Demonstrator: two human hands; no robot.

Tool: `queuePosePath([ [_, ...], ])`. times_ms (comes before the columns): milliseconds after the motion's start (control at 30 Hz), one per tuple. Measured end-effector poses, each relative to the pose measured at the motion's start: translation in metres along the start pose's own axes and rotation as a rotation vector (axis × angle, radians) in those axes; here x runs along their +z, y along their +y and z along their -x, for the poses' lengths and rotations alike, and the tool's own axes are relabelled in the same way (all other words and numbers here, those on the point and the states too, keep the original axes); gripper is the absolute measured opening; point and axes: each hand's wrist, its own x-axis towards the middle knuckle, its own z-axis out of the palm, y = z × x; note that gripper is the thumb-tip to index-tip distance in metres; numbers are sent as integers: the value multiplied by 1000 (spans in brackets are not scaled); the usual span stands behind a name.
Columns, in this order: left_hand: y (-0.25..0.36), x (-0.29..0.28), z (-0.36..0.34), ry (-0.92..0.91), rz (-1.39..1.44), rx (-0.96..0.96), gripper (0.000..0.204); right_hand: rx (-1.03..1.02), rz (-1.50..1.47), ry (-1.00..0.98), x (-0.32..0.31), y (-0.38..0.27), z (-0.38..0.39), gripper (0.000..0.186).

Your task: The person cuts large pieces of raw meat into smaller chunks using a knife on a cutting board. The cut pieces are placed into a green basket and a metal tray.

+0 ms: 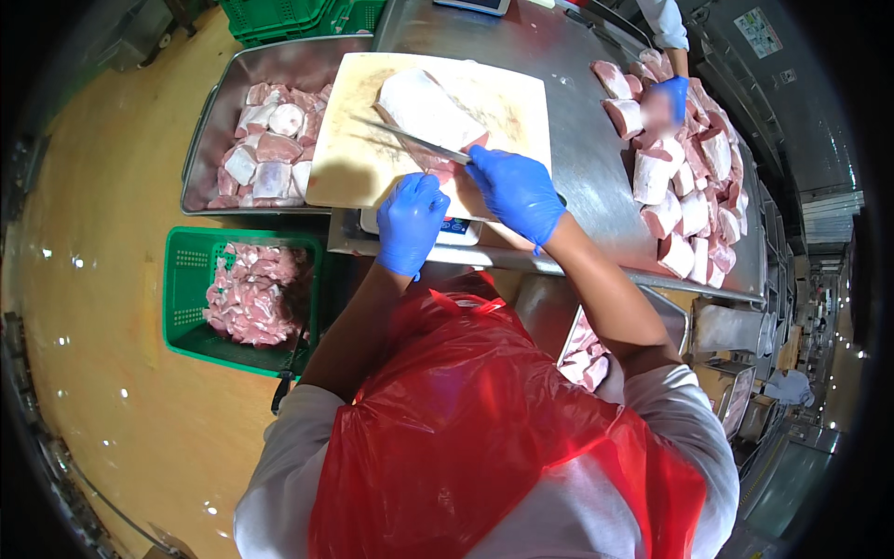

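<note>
A large piece of raw meat [428, 107] with a pale fat layer lies on a worn cream cutting board [349, 172]. My right hand [520, 194], in a blue glove, grips a knife [407, 137] by its handle. The long blade points left across the near part of the meat. My left hand [410, 225], also gloved in blue, is closed at the meat's near edge, by the board's front. What its fingers hold, if anything, is hidden. Beneath the board's front edge, part of a scale [456, 226] shows.
Left of the board stands a metal tub [200, 177] of meat chunks. Below it, a green crate [177, 317] holds trimmings. Cut pieces [694, 186] are heaped at the table's right, where another person's gloved hand [670, 98] reaches in. A metal bin [666, 317] sits below the table.
</note>
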Motion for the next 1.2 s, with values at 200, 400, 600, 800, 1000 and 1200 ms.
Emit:
queuePosePath([
  [200,-1,-10,8,41,27,-42,11,-106,282,-90,0,26,4,20],
  [400,-17,-68,24,69,-46,-164,8,-115,662,-261,-56,157,52,14],
  [600,-153,-216,160,-174,-513,-714,26,312,-120,30,-66,175,101,13],
  [800,-115,-252,59,-190,-491,-668,42,567,-666,258,-35,139,64,24],
  [1000,-81,-149,-52,-61,453,-481,31,607,-1181,122,-28,112,-14,26],
  [1200,-126,-13,-34,-226,694,-270,48,554,-1338,-52,23,105,-58,30],
])
